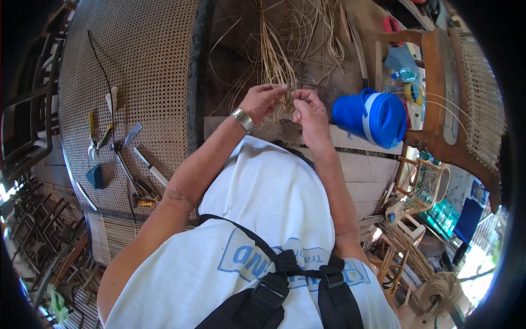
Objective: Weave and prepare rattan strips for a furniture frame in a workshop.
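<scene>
A bundle of thin tan cane strands [269, 52] runs down from the top of the picture to my hands. My left hand [263, 103], with a metal watch [243, 120] at the wrist, has its thumb and fingers closed on the strands. Close beside it on the right, my right hand [311, 116] pinches cane strands too, fingers curled in. Loose ends hang between the two hands, just in front of my white shirt [268, 181]. Exactly which strand each hand grips is too fine to make out.
Left stands a woven cane panel [148, 60] bearing a putty knife [133, 133], pliers [92, 148], a white-handled knife [150, 166] and other tools. A blue bucket [350, 113] with a lid is right of my hands, near a wooden chair frame [438, 82]. A cane coil [438, 292] lies lower right.
</scene>
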Tool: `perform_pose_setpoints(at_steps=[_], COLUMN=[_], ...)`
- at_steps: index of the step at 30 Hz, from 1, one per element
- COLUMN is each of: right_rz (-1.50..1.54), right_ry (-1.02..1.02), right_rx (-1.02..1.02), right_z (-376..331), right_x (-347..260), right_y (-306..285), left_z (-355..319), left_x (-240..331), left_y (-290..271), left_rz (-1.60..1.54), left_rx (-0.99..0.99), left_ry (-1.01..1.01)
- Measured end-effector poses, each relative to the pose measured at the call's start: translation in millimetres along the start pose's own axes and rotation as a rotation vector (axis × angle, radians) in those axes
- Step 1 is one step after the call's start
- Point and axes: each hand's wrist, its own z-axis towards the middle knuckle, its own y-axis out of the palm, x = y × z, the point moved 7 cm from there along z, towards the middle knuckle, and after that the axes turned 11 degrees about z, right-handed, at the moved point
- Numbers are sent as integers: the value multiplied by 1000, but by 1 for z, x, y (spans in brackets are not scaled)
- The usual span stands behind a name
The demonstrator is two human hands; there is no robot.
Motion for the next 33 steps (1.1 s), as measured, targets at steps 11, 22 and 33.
perform_pose_setpoints(at_steps=[11,22,33], right_rz=[75,-686,-675], right_ry=[2,-396,-241], right_rx=[190,371,-48], right_z=[4,-23,-33], right_x=[-3,-44,-22], right_y=[-37,-1,74], left_z=[-49,-96,-74], left_x=[42,83,40], left_y=[-86,-78,-4], left_rz=[-157,86,-229], left_rx=[313,412,-144], left_ry=[174,448,316])
